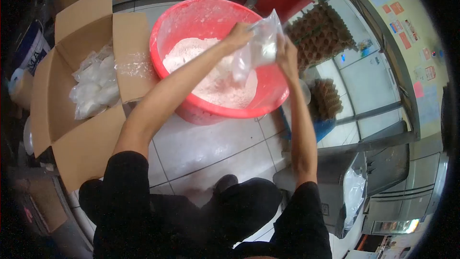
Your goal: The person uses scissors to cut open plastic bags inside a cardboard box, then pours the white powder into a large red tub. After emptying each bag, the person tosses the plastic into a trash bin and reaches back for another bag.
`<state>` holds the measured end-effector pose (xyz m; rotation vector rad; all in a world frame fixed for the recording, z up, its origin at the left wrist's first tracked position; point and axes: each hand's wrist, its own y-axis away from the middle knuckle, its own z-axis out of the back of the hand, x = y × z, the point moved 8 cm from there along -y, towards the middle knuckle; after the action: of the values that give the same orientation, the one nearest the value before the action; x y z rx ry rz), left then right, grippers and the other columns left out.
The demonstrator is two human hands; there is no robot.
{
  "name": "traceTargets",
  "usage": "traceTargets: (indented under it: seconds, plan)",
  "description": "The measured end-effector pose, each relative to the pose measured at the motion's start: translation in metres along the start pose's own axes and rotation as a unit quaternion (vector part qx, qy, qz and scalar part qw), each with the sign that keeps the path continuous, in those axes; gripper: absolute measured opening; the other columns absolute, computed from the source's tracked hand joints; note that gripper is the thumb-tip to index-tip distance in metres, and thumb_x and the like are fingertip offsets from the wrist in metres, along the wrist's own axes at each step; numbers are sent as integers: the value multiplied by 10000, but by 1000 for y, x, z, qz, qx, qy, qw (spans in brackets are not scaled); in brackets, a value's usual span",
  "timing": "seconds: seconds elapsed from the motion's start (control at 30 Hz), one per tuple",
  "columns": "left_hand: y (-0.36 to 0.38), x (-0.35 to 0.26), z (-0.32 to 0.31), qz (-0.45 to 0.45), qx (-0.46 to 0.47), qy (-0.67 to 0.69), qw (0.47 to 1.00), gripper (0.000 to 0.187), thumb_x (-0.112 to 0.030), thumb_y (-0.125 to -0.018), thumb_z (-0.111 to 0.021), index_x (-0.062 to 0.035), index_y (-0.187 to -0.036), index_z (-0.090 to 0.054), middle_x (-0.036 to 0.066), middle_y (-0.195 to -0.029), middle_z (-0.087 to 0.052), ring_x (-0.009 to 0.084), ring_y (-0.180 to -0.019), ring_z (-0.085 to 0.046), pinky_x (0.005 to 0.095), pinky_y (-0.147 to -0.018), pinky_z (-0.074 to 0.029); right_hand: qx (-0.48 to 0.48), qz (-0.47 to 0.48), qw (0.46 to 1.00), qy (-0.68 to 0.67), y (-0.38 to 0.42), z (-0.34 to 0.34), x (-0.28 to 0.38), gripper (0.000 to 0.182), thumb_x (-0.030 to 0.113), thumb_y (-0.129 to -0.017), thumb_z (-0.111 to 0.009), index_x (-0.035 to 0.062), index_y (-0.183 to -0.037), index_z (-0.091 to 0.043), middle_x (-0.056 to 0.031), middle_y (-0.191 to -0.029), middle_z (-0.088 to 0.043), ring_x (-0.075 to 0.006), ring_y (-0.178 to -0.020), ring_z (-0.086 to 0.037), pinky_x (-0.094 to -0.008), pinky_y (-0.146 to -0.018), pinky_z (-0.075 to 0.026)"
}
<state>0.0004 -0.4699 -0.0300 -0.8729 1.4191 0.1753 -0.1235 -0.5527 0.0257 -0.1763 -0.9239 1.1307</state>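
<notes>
Above a large red plastic tub (pixel 163 24), my left hand (pixel 238 37) grips one side of a clear plastic bag (pixel 265 43). The opposite side of the bag is held by my right hand (pixel 286 56), its fingers partly hidden behind the plastic. Some white content shows in the bag, and its lower end is blurred over the tub. White powder (pixel 225 97) lies heaped in the tub, and its walls are dusted with it. To the left, an open cardboard box (pixel 76 156) contains several filled clear bags (pixel 96 86).
Stacked brown egg trays (pixel 321 31) stand right of the tub, with a smaller stack (pixel 327 98) nearer. A grey bin (pixel 335 187) with a plastic liner is at my lower right. My shoe (pixel 226 182) rests on the tiled floor (pixel 211 148). A white-and-blue bucket (pixel 36 50) stands far left.
</notes>
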Motion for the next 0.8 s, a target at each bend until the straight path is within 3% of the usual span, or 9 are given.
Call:
traceTargets:
  seconds: [0.1, 0.2, 0.23, 0.37, 0.4, 0.47, 0.67, 0.7, 0.8]
  plan:
    - [-18, 4, 32, 9, 57, -36, 998, 300, -244, -871, -519, -41, -1078, -596, 38, -935, -626, 89, -850, -556, 246, -756, -436, 18, 17, 994, 103, -19, 10, 2, 387, 379, -911, -348, 79, -956, -589, -205, -741, -590, -390, -710, -570, -425, -634, -438]
    - [-23, 14, 54, -4, 47, -46, 998, 344, -278, -875, -507, -41, -1117, -567, 62, -1010, -610, 129, -900, -564, 256, -808, -430, 104, 52, 945, 304, -31, 3, -2, 421, 406, -904, -346, 74, -918, -604, -206, -768, -597, -390, -762, -573, -444, -664, -446]
    - [-19, 18, 59, 3, 33, -63, 997, 361, -295, -875, -503, -41, -1127, -558, 71, -1045, -599, 146, -933, -558, 267, -826, -428, 61, 29, 966, 248, -34, 16, -3, 448, 434, -896, -343, 76, -895, -612, -215, -777, -598, -401, -758, -573, -471, -670, -447]
    - [-1, 24, 62, 19, 32, -162, 986, 437, -355, -865, -507, -43, -1170, -516, 98, -1156, -544, 200, -1063, -503, 317, -879, -410, 49, 56, 951, 300, -55, 26, -10, 448, 436, -892, -349, 82, -875, -622, -218, -771, -600, -403, -741, -581, -484, -654, -447]
    - [3, 20, 63, 24, 28, -162, 986, 446, -363, -860, -512, -48, -1176, -512, 101, -1167, -536, 212, -1078, -491, 325, -888, -402, 37, 13, 959, 280, -60, 37, 5, 444, 424, -894, -350, 73, -867, -622, -209, -761, -605, -392, -753, -588, -480, -662, -453]
    - [6, 15, 63, 35, 21, -159, 986, 466, -380, -852, -522, -58, -1187, -504, 108, -1189, -519, 235, -1110, -465, 341, -905, -386, 75, 96, 922, 368, -67, 23, 6, 445, 417, -895, -351, 66, -864, -623, -201, -751, -609, -381, -753, -596, -470, -663, -463]
    - [6, -15, 74, -12, 45, -158, 986, 452, -358, -863, -513, -54, -1195, -485, 116, -1166, -530, 241, -1100, -474, 339, -928, -366, 108, 69, 887, 444, -77, 21, 16, 433, 389, -891, -361, 54, -819, -625, -198, -743, -612, -376, -759, -601, -460, -661, -472]
    - [10, -25, 78, -20, 52, -160, 986, 446, -341, -864, -515, -52, -1201, -476, 116, -1169, -528, 236, -1103, -473, 335, -933, -362, 44, 106, 907, 404, -79, 25, 16, 458, 397, -900, -338, 48, -809, -620, -205, -758, -609, -382, -760, -597, -463, -664, -471]
    - [14, -44, 88, -59, 61, -167, 982, 433, -305, -864, -518, -50, -1208, -460, 124, -1170, -522, 228, -1098, -478, 326, -919, -373, 70, 76, 896, 432, -75, 21, -1, 477, 410, -906, -312, 51, -819, -615, -215, -780, -604, -384, -765, -594, -460, -663, -471]
